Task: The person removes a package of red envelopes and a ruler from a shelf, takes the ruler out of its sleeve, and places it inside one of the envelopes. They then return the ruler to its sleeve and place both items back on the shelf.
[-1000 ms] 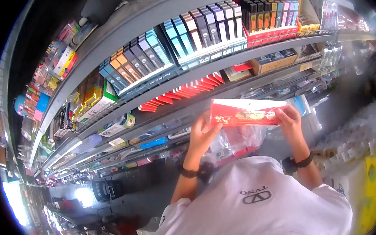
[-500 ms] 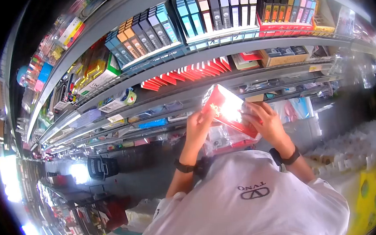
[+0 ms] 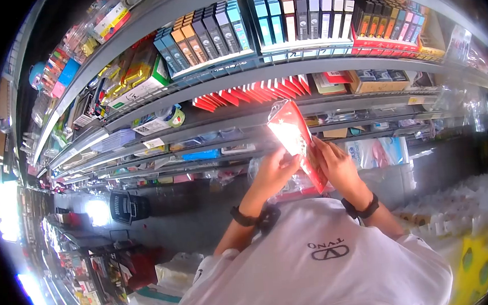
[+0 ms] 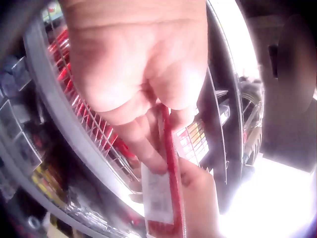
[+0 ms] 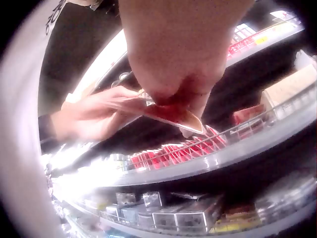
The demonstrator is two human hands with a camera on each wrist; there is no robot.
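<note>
Stocked shelves (image 3: 317, 66) — red packet (image 3: 300, 138) between left hand (image 3: 274, 174) and right hand (image 3: 340, 165), both pinching it.

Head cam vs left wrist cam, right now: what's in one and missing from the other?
Head only: the white T-shirt with a dark logo and the yellow surface with green ovals at lower right.

Left wrist only: the palm side of the left hand, and a clear-edged white rectangular panel on the flat red packet; glare washes out part of that packet in the head view.

Both: that packet held between left hand and right hand, plus the row of upright red packets on a shelf.
</note>
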